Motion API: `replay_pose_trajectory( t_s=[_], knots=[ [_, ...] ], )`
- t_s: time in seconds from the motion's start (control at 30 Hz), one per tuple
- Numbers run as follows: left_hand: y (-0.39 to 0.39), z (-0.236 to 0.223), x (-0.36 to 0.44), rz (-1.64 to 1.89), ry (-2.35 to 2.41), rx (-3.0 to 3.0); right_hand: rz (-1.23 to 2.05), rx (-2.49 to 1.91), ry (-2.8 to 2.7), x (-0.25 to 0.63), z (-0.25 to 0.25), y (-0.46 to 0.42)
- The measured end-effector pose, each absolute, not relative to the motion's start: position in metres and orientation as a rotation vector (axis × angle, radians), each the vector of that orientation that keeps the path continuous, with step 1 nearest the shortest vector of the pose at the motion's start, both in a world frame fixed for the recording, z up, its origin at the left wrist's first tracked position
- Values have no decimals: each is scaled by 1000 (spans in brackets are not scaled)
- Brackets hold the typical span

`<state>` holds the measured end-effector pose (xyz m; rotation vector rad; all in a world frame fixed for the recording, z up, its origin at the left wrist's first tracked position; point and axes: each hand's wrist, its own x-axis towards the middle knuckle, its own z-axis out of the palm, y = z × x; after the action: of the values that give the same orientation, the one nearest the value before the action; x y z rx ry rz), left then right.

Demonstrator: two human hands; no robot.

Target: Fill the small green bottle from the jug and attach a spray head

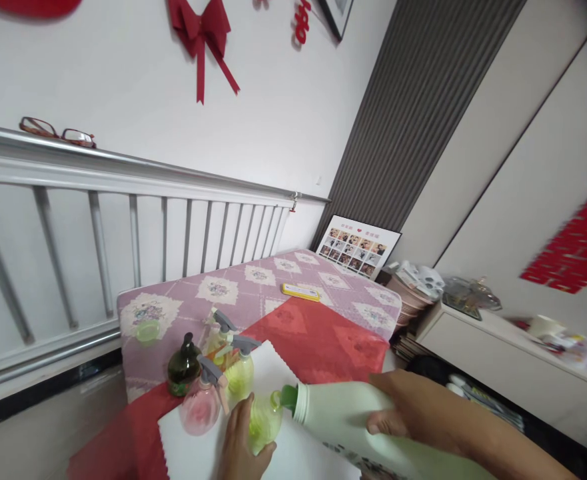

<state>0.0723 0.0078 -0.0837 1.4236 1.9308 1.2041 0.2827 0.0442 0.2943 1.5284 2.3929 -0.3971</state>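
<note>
My left hand [243,440] is wrapped round a small, clear yellow-green bottle [264,421] with no spray head on it. In my right hand [413,408] is a large pale green bottle [340,410], tipped on its side so its dark green spout [288,397] meets the small bottle's mouth. Whether liquid flows cannot be made out. Just left of my left hand stands a pink spray bottle [200,408] with a grey trigger. Behind are a yellow spray bottle [240,377], another grey-headed spray bottle [223,323] and a dark green pump bottle [183,368].
A white sheet [183,447] and red cloth [318,333] lie over the floral-covered table [233,270]. On it are a yellow-edged flat case [300,292] and a pale green bowl [148,331]. A white radiator [173,233] runs behind; a white cabinet [498,353] stands right.
</note>
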Motion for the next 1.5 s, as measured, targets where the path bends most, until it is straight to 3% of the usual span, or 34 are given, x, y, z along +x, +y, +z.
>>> replay_pose_trajectory(
  t_s=[1.5],
  knots=[
    [0,-62,72,1180,1927,1399,-410,1495,2405,287,291,49]
  ],
)
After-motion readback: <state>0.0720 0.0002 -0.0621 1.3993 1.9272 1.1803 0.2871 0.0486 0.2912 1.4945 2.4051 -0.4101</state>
